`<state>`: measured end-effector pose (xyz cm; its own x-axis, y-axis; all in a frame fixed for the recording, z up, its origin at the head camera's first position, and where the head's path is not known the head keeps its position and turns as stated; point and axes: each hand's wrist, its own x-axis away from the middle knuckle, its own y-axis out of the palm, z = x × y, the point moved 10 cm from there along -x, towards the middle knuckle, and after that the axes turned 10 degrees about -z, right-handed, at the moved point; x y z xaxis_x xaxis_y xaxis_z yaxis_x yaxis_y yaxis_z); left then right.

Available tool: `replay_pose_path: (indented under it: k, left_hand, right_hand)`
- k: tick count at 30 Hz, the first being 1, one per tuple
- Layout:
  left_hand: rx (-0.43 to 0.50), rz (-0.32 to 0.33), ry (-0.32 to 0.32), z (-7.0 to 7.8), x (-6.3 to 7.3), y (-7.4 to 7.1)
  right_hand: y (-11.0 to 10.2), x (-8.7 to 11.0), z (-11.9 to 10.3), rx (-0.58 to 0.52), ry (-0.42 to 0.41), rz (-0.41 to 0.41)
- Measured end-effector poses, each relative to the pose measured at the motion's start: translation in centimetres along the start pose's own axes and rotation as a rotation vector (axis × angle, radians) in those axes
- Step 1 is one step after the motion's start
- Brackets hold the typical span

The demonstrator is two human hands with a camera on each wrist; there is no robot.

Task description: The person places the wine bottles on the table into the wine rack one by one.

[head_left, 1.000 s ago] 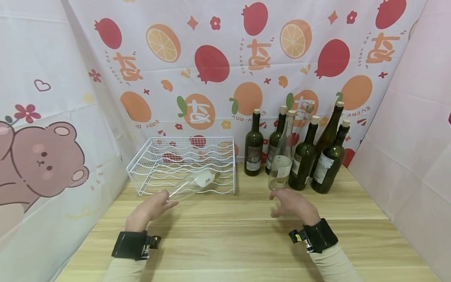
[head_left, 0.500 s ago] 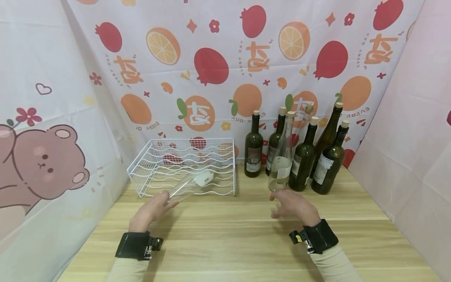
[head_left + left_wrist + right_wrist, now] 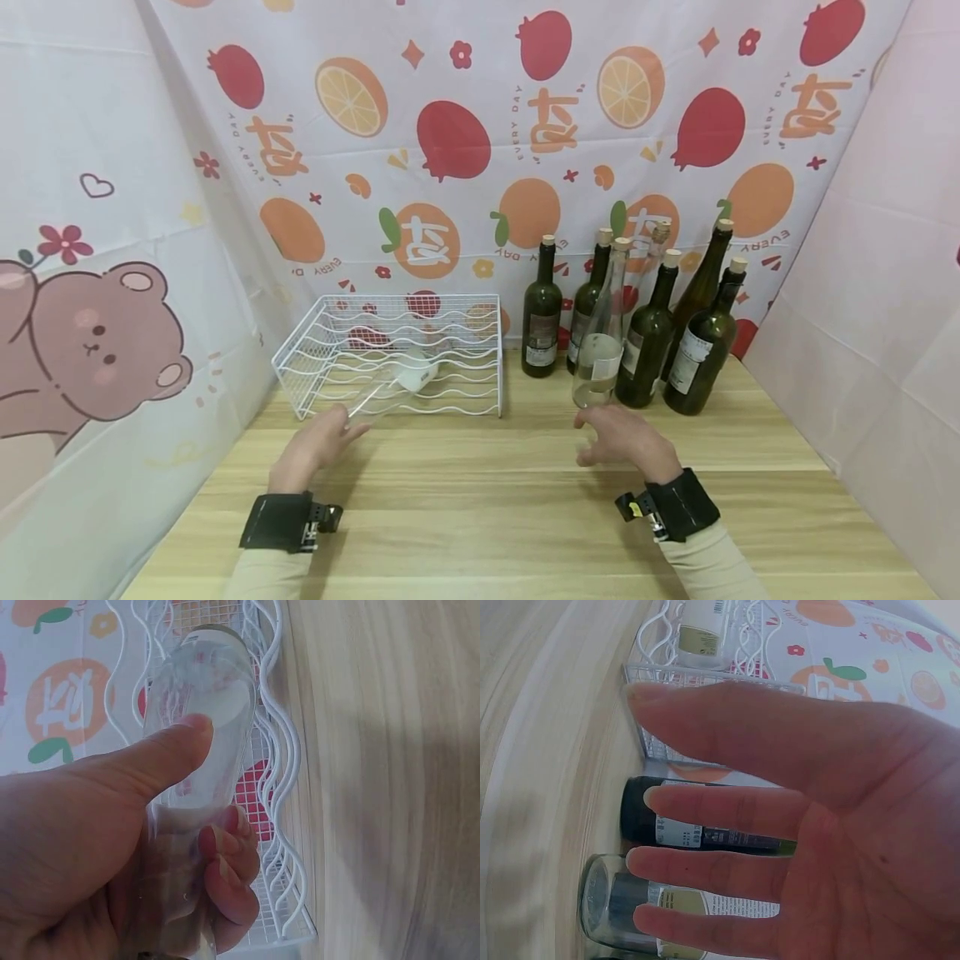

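Clear bottle [image 3: 415,375] with a white label, held tilted at the front of the white wire rack [image 3: 500,358]; its base end points toward the wavy wires, and contact with them cannot be told. The left hand [image 3: 311,450] grips its narrower part, the thumb laid along the glass and the fingers curled round it. The right hand [image 3: 626,437], fingers extended and spread apart, is near the base of a standing corked bottle [image 3: 595,383] of clear glass; whether they touch cannot be told. Around this bottle stand 5 dark green bottles [image 3: 542,325], also corked. The wooden table [image 3: 480,500] bears rack and bottles; behind hangs a fruit-patterned cloth [image 3: 495,75].
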<state>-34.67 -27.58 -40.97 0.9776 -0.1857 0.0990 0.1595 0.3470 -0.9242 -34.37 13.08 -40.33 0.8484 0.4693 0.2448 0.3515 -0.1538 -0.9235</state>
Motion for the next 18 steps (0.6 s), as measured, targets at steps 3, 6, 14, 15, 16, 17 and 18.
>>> replay_pose_path:
  k: [3,6,14,15,16,17,18]
  left_hand:
    - [-0.01,0.009,-0.009,-0.1,0.0,-0.3]
    - [-0.009,0.011,-0.017,-0.3,0.0,-0.5]
    - [0.005,0.032,-0.029,-1.2,0.0,-0.7]
    - [0.006,0.033,-0.032,-1.3,0.0,-0.7]
    - [0.006,0.032,-0.035,-1.4,0.0,-0.7]
    - [0.008,0.031,-0.039,-1.5,0.0,-0.6]
    - [0.011,0.03,-0.046,-1.6,0.0,-0.6]
  right_hand:
    - [0.1,0.0,0.1,0.001,0.0,0.002]
    - [0.1,0.0,0.1,-0.004,-0.001,0.002]
    - [0.0,0.0,0.0,-0.021,-0.009,0.001]
    - [0.0,0.1,0.0,-0.024,-0.009,0.001]
    - [0.0,0.1,0.0,-0.027,-0.009,0.001]
    - [0.0,0.1,0.0,-0.026,-0.008,0.0]
    - [0.0,0.1,0.0,-0.026,-0.008,0.0]
